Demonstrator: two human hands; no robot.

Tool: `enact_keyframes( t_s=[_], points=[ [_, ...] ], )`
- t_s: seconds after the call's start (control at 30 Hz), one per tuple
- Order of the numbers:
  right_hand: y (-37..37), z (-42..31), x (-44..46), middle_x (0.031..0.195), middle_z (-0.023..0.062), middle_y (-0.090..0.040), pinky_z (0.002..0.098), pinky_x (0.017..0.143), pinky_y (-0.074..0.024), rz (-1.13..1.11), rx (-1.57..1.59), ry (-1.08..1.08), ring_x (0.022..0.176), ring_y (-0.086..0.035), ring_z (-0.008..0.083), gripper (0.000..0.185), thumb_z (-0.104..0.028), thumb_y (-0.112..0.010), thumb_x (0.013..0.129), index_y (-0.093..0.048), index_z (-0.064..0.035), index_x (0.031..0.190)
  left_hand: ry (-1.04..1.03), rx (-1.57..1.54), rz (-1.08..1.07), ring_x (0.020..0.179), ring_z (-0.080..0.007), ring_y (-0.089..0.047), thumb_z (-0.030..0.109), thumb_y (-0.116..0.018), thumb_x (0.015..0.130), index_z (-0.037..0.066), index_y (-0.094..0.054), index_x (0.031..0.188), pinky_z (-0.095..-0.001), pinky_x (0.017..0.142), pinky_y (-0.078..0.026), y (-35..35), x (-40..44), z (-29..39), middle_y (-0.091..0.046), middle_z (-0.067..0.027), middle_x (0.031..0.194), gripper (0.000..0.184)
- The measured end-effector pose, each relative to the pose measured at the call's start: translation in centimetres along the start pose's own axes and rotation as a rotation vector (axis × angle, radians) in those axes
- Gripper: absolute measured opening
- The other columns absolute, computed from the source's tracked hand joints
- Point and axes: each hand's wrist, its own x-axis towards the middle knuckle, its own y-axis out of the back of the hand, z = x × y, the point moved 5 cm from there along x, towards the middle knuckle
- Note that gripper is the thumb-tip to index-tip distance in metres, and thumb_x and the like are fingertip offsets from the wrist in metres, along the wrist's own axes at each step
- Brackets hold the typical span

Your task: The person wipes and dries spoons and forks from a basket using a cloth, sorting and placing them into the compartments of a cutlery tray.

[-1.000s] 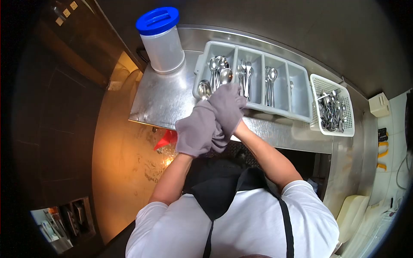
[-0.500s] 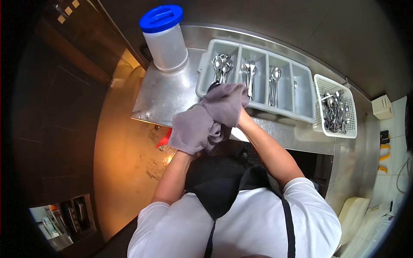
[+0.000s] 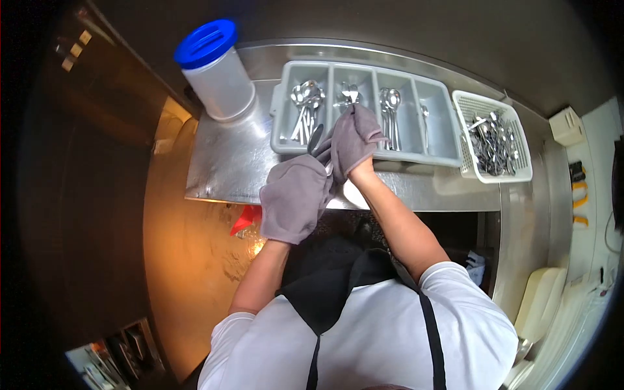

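Observation:
A grey-purple cloth (image 3: 296,195) covers both hands, hiding the fingers. My left hand (image 3: 279,248) is wrapped in its lower part, in front of the counter edge. My right hand (image 3: 362,169) grips the upper part by the front wall of the grey cutlery tray (image 3: 367,154). Between the hands, a dark-looking spoon (image 3: 316,138) sticks out of the cloth. A fork (image 3: 351,93) shows just above the right-hand cloth; whether it is held or lies in the tray, I cannot tell. Spoons (image 3: 305,97) fill the left compartment, and more spoons (image 3: 392,101) lie in the third.
A white basket (image 3: 465,170) heaped with mixed cutlery stands right of the tray. At the left of the steel counter (image 3: 218,153) is a plastic container (image 3: 224,88) with a blue lid. A red object (image 3: 246,220) shows below the counter edge.
The view has shifted, so the tray appears farther left. My hands have moved apart a little, and more of the spoon shows between them. A fork head now appears above the right-hand cloth.

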Motion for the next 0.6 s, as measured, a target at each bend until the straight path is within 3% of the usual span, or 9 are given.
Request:
enact_keyframes(
  t_s=[0.03,0.13,0.17,0.2,0.27,0.33,0.4,0.47,0.6],
  points=[
    [0.5,-0.1,-0.8,0.111,0.0165,-0.057,0.0418,0.088,-0.0448,0.005,0.023,0.014,0.101,-0.056,0.0325,0.032,-0.020,-0.054,0.088,-0.052,-0.0027,0.115,-0.024,-0.074,0.017,0.103,-0.0333,-0.056,0.014,-0.055,0.078,0.010,-0.058,0.119,-0.0417,0.087,-0.046,0.0,0.7,0.6,-0.058,-0.0151,0.113,0.042],
    [2.7,-11.3,-5.2,0.108,0.0145,-0.061,0.0392,0.083,-0.0491,0.318,-1.083,0.535,0.099,-0.059,0.0308,0.043,-0.015,-0.060,0.081,-0.052,-0.0003,0.121,-0.034,0.030,-0.195,0.102,-0.0342,-0.055,0.016,-0.058,0.073,0.008,-0.058,0.114,-0.0421,0.087,-0.045,-2.7,2.7,2.1,-0.057,-0.0167,0.112,0.042],
    [4.3,-13.4,-5.0,0.107,0.0157,-0.062,0.0421,0.080,-0.0479,0.140,-0.811,0.543,0.098,-0.060,0.0314,0.034,-0.024,-0.058,0.084,-0.057,-0.0024,0.109,-0.024,0.126,-0.307,0.102,-0.0346,-0.054,0.017,-0.059,0.072,0.007,-0.059,0.113,-0.0422,0.087,-0.044,-3.8,3.2,2.4,-0.057,-0.0174,0.111,0.042],
    [6.3,-16.2,-5.0,0.106,0.0170,-0.062,0.0451,0.077,-0.0468,-0.030,-0.534,0.542,0.097,-0.060,0.0320,0.032,-0.033,-0.057,0.086,-0.062,-0.0044,0.098,-0.121,0.076,-0.165,0.095,-0.0340,-0.054,0.016,-0.060,0.069,0.007,-0.059,0.104,-0.0413,0.081,-0.045,-3.3,3.9,3.4,-0.056,-0.0160,0.102,0.037],
    [8.7,-15.3,-3.9,0.101,0.0175,-0.064,0.0420,0.073,-0.0497,-0.127,-0.679,0.137,0.090,-0.062,0.0313,0.033,-0.034,-0.057,0.086,-0.063,-0.0024,0.092,-0.318,-0.031,0.112,0.080,-0.0327,-0.054,0.014,-0.063,0.062,0.006,-0.061,0.086,-0.0395,0.069,-0.046,-2.2,4.6,5.3,-0.055,-0.0131,0.082,0.026],
    [11.2,-15.6,-4.5,0.093,0.0151,-0.063,0.0378,0.071,-0.0503,-0.079,-0.337,-0.163,0.084,-0.062,0.0272,0.028,-0.029,-0.056,0.087,-0.062,-0.0012,0.086,-0.321,-0.065,0.082,0.079,-0.0341,-0.054,0.013,-0.062,0.063,0.005,-0.059,0.089,-0.0405,0.070,-0.046,-2.8,5.3,6.3,-0.055,-0.0127,0.083,0.028],
    [12.9,-17.4,-6.2,0.083,0.0097,-0.060,0.0324,0.070,-0.0486,0.114,0.471,-0.296,0.080,-0.060,0.0197,0.020,-0.018,-0.054,0.089,-0.060,-0.0008,0.081,-0.338,-0.144,0.094,0.079,-0.0347,-0.054,0.013,-0.061,0.065,0.005,-0.058,0.093,-0.0413,0.070,-0.045,-3.2,5.9,7.0,-0.055,-0.0125,0.085,0.030],
    [14.1,-17.2,-6.8,0.077,0.0054,-0.057,0.0293,0.071,-0.0477,0.192,0.885,-0.335,0.076,-0.057,0.0157,0.017,-0.014,-0.054,0.089,-0.058,-0.0020,0.078,-0.365,-0.266,0.137,0.081,-0.0347,-0.056,0.013,-0.060,0.067,0.005,-0.056,0.097,-0.0420,0.071,-0.045,-3.2,6.3,7.1,-0.056,-0.0126,0.088,0.032],
    [17.6,-14.7,-6.0,0.093,0.0029,-0.053,0.0299,0.076,-0.0458,0.042,1.105,-0.557,0.082,-0.051,0.0143,0.014,-0.021,-0.059,0.086,-0.055,-0.0081,0.089,-0.340,-0.445,0.053,0.083,-0.0338,-0.057,0.015,-0.060,0.069,0.006,-0.056,0.098,-0.0416,0.072,-0.044,-3.1,8.4,8.2,-0.056,-0.0128,0.089,0.031]
  ],
)
